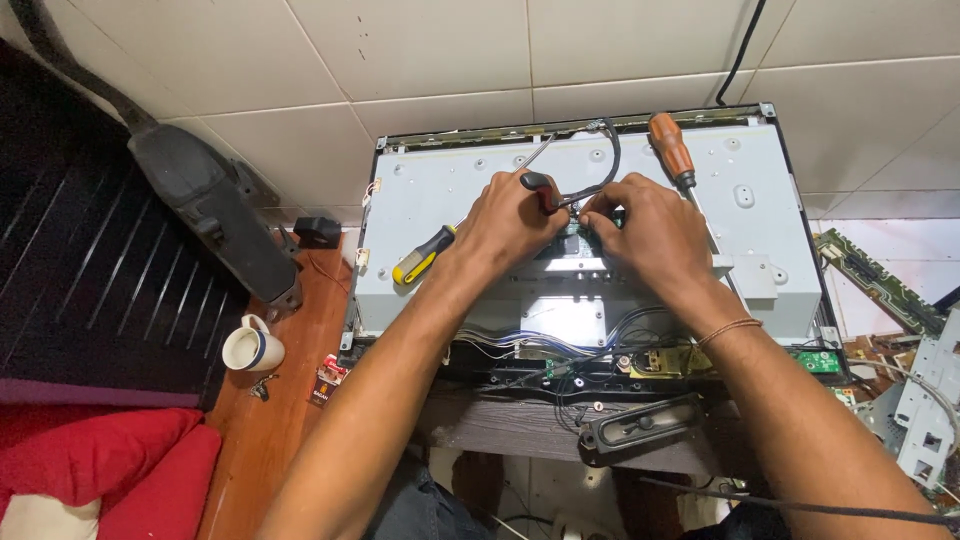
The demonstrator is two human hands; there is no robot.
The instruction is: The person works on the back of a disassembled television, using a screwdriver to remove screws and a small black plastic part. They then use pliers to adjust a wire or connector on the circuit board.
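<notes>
Near the camera, both forearms reach far. A red-handled tool [541,190] is gripped by the left hand [510,222]; the right hand [650,235] pinches a black cable [612,160] over the grey metal panel [450,185]. Steadying is advised.

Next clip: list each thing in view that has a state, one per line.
Television back panel: lying flat, cover off, wiring exposed.
Left hand: closed on a red-handled tool.
Right hand: fingertips pinching at the cable.
Yellow-black screwdriver: lying on panel.
Orange screwdriver: lying on panel.
Cup: upright.
</notes>
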